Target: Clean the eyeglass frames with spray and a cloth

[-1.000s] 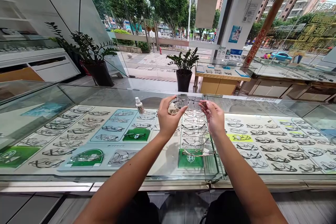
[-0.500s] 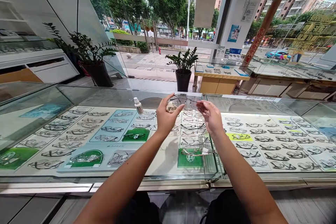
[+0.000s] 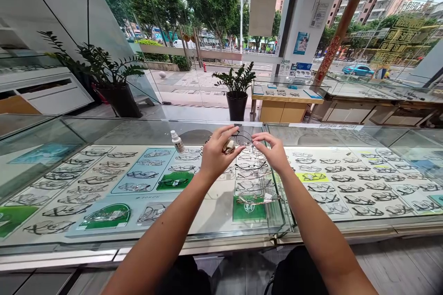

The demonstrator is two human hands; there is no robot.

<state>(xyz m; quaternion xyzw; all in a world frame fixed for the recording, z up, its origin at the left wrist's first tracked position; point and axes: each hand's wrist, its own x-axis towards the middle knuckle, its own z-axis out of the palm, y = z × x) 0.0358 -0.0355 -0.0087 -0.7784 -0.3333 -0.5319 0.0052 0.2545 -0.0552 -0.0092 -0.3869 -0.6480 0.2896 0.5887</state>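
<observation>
Above the glass counter I hold a pair of eyeglasses (image 3: 244, 132) with a thin dark frame, one rim showing between my hands. My left hand (image 3: 216, 154) has thumb and fingers closed at its left side. On the other side, my right hand (image 3: 273, 151) pinches the frame between thumb and fingertips. A small beige and gold object (image 3: 229, 147) shows beside my left palm; whether it is in the hand or behind it, I cannot tell. A white spray bottle (image 3: 177, 142) stands on the glass to the left of my left hand.
The glass display case (image 3: 221, 230) holds rows of eyeglasses under its top. Green display pads (image 3: 249, 209) lie inside it. Beyond the counter stand a potted plant (image 3: 237, 103), a larger plant (image 3: 122, 101) and a wooden table (image 3: 285, 109) with more glasses.
The eyeglasses have turned: two lenses showed side by side, now one rim is plain between my hands. My right hand has come closer to my left. The view has shifted slightly.
</observation>
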